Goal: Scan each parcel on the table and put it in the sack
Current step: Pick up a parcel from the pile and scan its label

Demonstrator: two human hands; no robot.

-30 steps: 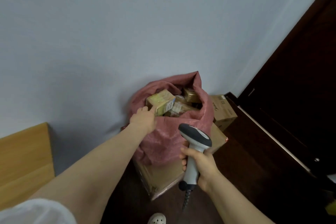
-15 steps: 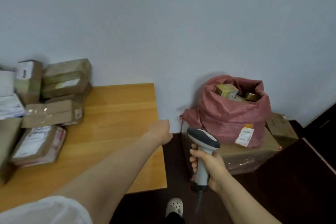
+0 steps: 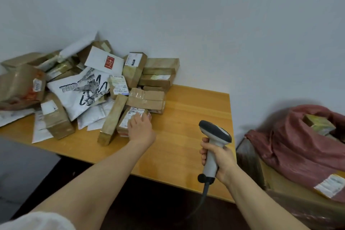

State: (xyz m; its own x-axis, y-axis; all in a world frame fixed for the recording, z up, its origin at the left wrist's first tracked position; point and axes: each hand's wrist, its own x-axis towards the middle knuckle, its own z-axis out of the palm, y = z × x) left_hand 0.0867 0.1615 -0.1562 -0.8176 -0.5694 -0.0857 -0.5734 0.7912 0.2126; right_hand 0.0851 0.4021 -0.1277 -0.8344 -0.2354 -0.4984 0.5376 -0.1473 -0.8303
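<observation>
Red sack [image 3: 298, 142], brown parcels [image 3: 147, 100], b/w mailer [image 3: 82, 89]

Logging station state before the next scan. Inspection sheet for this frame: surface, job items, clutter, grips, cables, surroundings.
Surface: wooden table, set against the wall.
Job's things: parcel pile of cartons and mailers on the table's left and back; red sack right of the table, on a large carton, a boxed parcel at its mouth.
Clutter: nothing seen.
Grips: left hand rests on a labelled parcel at the pile's near edge; right hand holds the scanner by its handle.
Cables: scanner cable hangs below the handle.
Surroundings: plain wall; dark floor; grey object lower left, unidentified.
</observation>
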